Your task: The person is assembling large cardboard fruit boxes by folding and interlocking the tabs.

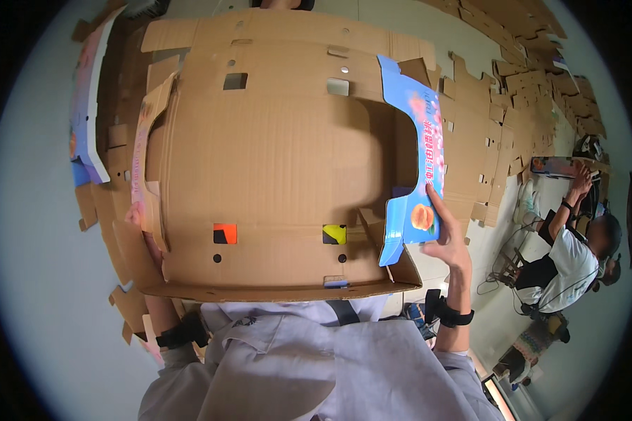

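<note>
A partly folded cardboard fruit tray (pixel 267 154) lies in front of me, plain brown inside, its near wall standing up close to my body. Its right side panel (pixel 412 217) is blue and pink with a printed peach, and stands upright with a curved cutout. My right hand (pixel 451 238) grips this panel from outside near its front corner, a finger stretched along it. The left side panel (pixel 142 151) also stands. My left hand (pixel 152 245) is at its outer side near the front corner, its fingers mostly hidden by cardboard. The tray's far end lies flatter.
Flat cardboard blanks (pixel 467 133) spread beyond the tray on the right, with more stacked (pixel 551 95) farther back. Another printed tray edge (pixel 91 105) stands at left. At right, a seated person (pixel 572 259) handles a printed box (pixel 556 166). Cables trail on the floor there.
</note>
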{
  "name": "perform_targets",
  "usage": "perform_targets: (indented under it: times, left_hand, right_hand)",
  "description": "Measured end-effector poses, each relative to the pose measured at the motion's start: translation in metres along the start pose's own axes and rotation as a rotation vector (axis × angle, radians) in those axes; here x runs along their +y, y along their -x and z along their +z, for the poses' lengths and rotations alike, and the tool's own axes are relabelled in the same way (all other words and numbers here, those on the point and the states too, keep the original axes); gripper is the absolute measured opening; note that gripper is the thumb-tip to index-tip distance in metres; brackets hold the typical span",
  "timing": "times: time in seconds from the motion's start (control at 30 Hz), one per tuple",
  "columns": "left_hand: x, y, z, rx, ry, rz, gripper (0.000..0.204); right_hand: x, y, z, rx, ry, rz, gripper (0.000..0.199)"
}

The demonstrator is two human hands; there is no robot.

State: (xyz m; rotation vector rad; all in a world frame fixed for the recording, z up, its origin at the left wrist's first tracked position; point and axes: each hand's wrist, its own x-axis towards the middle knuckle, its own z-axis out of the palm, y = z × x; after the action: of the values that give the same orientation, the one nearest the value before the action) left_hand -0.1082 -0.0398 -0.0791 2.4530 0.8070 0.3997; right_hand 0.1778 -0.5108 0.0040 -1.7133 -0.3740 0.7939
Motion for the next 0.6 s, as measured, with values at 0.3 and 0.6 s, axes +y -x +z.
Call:
perform_targets:
  times: [0.3,0.6]
  left_hand:
    - [0.003,-0.001,0.012,0.057,0.341,-0.141,0.037]
    - [0.017,-0.007,0.024,0.084,0.247,-0.041,0.034]
  right_hand:
    - [0.043,0.006,0.004,0.327,-0.382,0.096,0.057]
    - [0.061,-0.005,0.010,0.435,-0.547,0.075,0.062]
